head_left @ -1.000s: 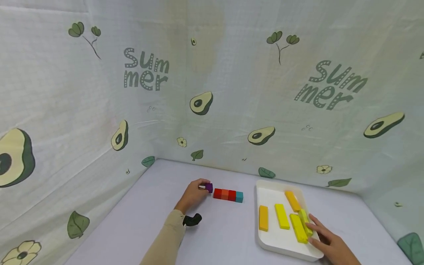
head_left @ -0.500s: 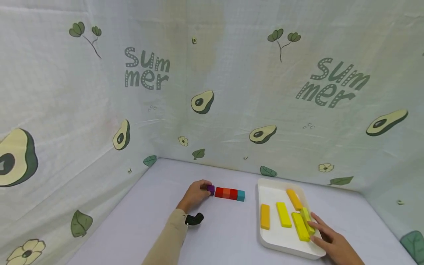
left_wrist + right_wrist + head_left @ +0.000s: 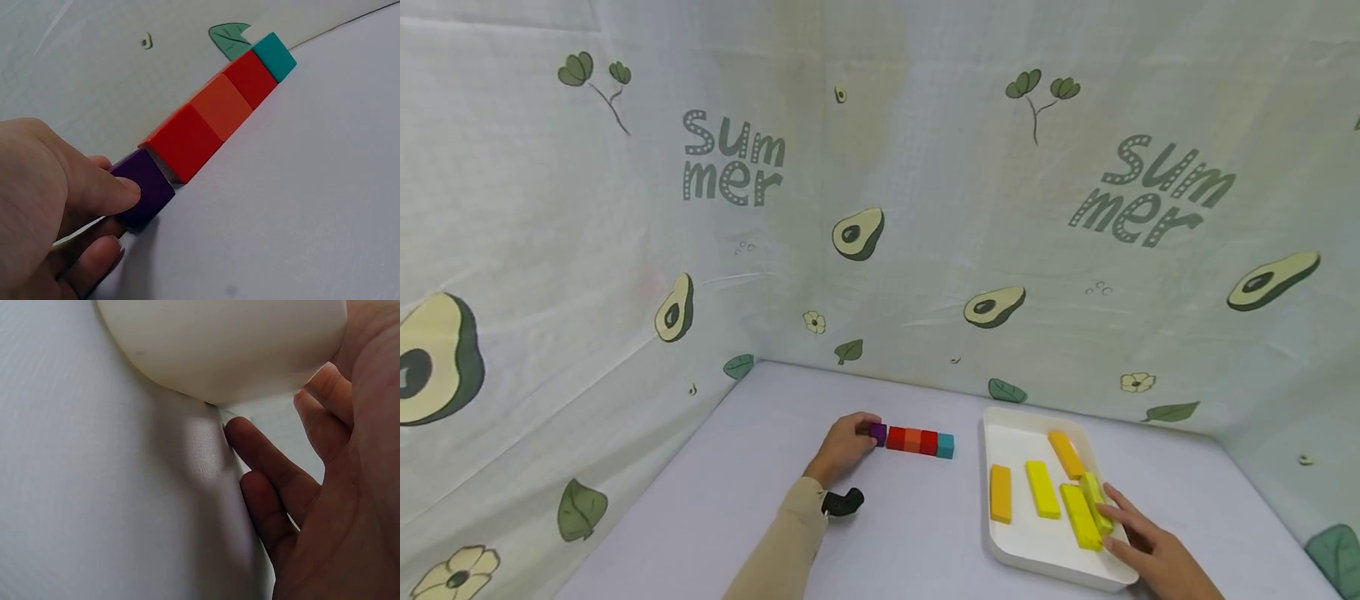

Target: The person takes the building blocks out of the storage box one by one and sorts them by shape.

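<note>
Purple cube (image 3: 150, 194), pinched btwn thumb & fingers of your L hand (image 3: 844, 450), toward the bench's far edge, on the far-L corner's side. Your L thumb lies flat on one face; an index fingertip shows behind. Whether the cube's base touches the bench (image 3: 910, 533) can't be told. Just to its R, w/ a narrow gap showing in the L wrist view, a straight row runs roughly parallel to the bench's far edge: first red cube (image 3: 187, 144), orange cube (image 3: 222, 107), second red cube (image 3: 251, 78), teal cube (image 3: 277, 57), set face to face. Your L sleeve (image 3: 782, 542) is beige; a black curved piece (image 3: 844, 502) sits at the wrist.

Your R hand (image 3: 1157, 554) is at the R edge of the white tray (image 3: 1060, 571), close to the tray's near-R corner, fingers spread & loosely bent; how firmly they press can't be told. Tray stands R of the row, its far end near the bench's far edge. Inside: orange block (image 3: 1001, 494) along the L edge; another orange block (image 3: 1063, 452) twd the far-R corner; yellow block (image 3: 1042, 489) mid-tray; second yellow block (image 3: 1077, 510) farther R; yellow-green block (image 3: 1092, 492) beside it, at the R wall, partly under your R fingers. Behind the bench: pale cloth (image 3: 917, 167) w/ avocado & "summer" prints.
</note>
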Tool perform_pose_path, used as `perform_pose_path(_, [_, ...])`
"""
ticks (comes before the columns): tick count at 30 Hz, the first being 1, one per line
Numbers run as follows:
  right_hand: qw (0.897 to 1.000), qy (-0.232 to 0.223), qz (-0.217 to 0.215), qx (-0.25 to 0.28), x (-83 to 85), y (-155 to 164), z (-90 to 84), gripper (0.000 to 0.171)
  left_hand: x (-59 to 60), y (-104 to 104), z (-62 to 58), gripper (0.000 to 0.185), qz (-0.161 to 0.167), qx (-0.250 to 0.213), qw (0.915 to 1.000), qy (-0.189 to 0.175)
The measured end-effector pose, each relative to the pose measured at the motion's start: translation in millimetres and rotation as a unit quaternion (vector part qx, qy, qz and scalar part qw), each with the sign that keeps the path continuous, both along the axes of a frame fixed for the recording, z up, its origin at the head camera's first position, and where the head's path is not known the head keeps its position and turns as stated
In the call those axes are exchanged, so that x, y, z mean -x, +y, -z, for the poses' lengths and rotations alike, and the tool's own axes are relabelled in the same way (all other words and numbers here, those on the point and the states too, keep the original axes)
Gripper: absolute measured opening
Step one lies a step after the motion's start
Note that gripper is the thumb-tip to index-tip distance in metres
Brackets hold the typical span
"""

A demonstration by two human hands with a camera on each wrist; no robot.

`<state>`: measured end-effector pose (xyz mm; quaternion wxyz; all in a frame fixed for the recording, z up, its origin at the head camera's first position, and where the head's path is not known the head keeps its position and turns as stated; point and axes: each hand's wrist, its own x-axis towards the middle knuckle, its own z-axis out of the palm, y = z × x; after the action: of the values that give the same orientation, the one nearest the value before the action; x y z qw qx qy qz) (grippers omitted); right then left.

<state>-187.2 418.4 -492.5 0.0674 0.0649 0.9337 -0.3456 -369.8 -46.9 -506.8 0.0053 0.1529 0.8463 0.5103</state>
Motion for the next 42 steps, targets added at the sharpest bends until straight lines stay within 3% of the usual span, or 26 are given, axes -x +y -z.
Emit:
perform_pose_path(10, [1.0,-0.002,0.001,0.016,-0.3,-1,-1.5,0.076,-2.8,7,-0.4,0.036,-0.028,0.025,0.9993,0.006])
perform_pose_path(31, [1.0,0.004,0.004,0.01,-1.9,-3,-3.2,0.076,-3.5,10,3.7,0.046,-0.029,0.022,0.9988,0.032])
perform_pose_path(36, [1.0,0.002,0.006,0.007,0.2,-1,-3.0,0.076,-3.3,10,1.0,0.045,-0.029,0.007,0.9995,0.008])
perform_pose_path(42, [1.0,0.002,0.004,0.004,0.9,0,-2.3,0.076,-3.0,1,-6.1,0.041,-0.033,-0.034,0.9976,-0.051])
